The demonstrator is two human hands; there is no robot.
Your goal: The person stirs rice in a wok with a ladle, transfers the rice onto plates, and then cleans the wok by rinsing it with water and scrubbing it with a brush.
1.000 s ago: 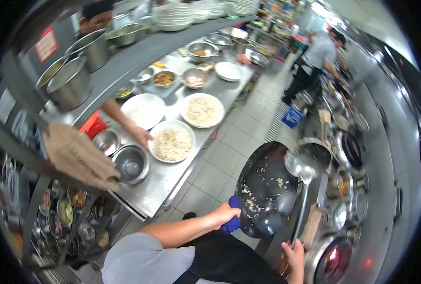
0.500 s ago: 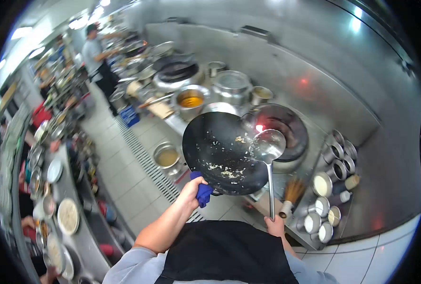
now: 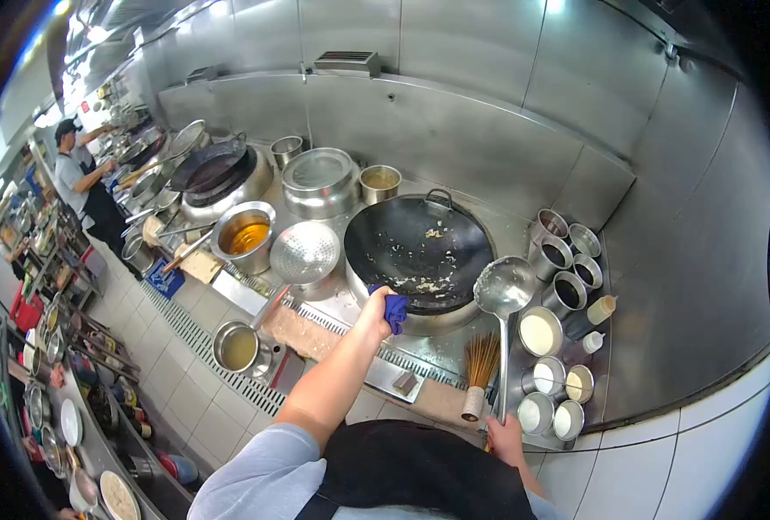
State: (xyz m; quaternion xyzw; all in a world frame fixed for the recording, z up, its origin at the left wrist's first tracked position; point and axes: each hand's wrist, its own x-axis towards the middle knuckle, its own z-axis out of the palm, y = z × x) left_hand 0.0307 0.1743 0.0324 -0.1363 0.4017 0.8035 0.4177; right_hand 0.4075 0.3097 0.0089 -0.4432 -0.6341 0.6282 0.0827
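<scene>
**Steel ladle, black wok, both hands full**

Left hand (image 3: 373,309) closes around a blue cloth (image 3: 395,306) wrapped on the near handle of the wok (image 3: 420,247). The wok sits level on its burner ring, with rice scraps scattered inside. Right hand (image 3: 506,436) grips the end of the long handle of the ladle (image 3: 504,286). The ladle's bowl hangs just beside the wok's right rim (apart from it, as far as I can tell), between the wok and the seasoning pots (image 3: 558,260). A bamboo brush (image 3: 480,374) stands at the counter's front edge, near the ladle's shaft. Left of the wok are a perforated strainer (image 3: 304,253) and an oil pot (image 3: 242,232). Tiled floor (image 3: 173,394) opens leftward beyond the drain grate (image 3: 186,329), and a co-worker (image 3: 77,178) stands there, well apart.
</scene>
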